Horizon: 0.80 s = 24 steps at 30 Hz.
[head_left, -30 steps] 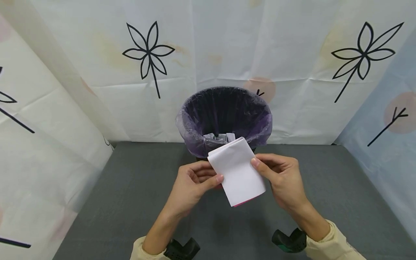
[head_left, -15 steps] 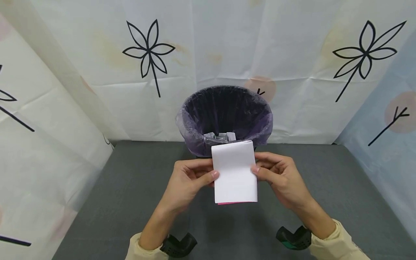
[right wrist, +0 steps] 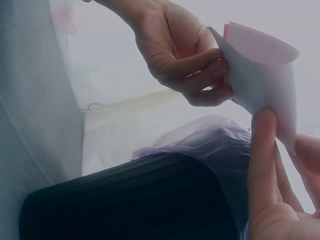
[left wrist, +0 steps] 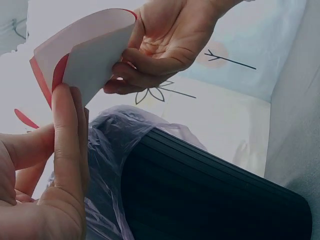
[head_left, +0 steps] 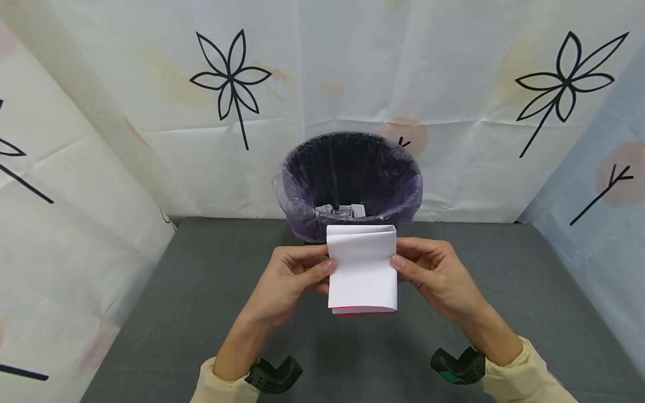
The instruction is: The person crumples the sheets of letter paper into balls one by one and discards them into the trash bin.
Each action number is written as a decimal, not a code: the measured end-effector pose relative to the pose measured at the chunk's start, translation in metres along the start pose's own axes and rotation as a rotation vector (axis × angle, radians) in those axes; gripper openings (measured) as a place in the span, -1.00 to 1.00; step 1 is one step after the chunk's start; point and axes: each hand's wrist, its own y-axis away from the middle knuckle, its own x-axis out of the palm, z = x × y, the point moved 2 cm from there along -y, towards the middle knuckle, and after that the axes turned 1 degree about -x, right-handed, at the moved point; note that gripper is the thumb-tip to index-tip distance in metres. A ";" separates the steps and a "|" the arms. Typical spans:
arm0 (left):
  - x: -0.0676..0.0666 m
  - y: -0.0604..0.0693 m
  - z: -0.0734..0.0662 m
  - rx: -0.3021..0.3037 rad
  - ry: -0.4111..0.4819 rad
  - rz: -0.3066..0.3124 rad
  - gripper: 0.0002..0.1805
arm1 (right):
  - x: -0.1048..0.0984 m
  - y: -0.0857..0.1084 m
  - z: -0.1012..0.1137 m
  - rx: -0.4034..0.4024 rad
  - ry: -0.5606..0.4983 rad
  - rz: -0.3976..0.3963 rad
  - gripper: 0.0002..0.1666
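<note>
A folded sheet of paper [head_left: 363, 271], white with red showing at its lower edge, is held upright between both hands in the head view. My left hand [head_left: 289, 282] pinches its left edge, thumb in front and fingers behind. On the right edge my right hand [head_left: 433, 274] pinches it the same way. Both wrist views show the paper [left wrist: 95, 60] bent into a loose loop, its layers standing apart. Behind the paper stands a dark trash bin [right wrist: 135, 200] lined with a translucent purple bag [head_left: 302, 210].
Several pale paper pieces [head_left: 342, 211] lie inside the bin. The grey tabletop [head_left: 201, 291] stretches around it. A white cloth backdrop [head_left: 151, 73] with flower drawings rises behind, and a bluish one [head_left: 604, 235] on the right.
The paper has turned from a tilt to upright between the hands. Its top now curls forward and its lower edge has opened, showing more red. Both hands keep their pinch.
</note>
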 end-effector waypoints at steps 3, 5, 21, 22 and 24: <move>0.001 0.000 -0.001 0.017 -0.011 -0.028 -0.62 | 0.000 0.000 0.000 0.004 -0.024 0.026 -0.52; 0.003 0.001 -0.003 0.042 -0.031 -0.048 -0.65 | 0.000 0.000 0.000 0.003 -0.048 0.055 -0.52; 0.017 0.004 -0.005 0.260 -0.333 -0.142 -0.81 | 0.003 -0.005 0.006 0.221 -0.082 0.056 -0.40; 0.018 0.005 -0.004 0.270 -0.338 -0.139 -0.81 | 0.003 -0.005 0.006 0.218 -0.081 0.053 -0.42; 0.019 0.005 -0.004 0.281 -0.343 -0.130 -0.80 | 0.002 -0.005 0.006 0.219 -0.078 0.050 -0.47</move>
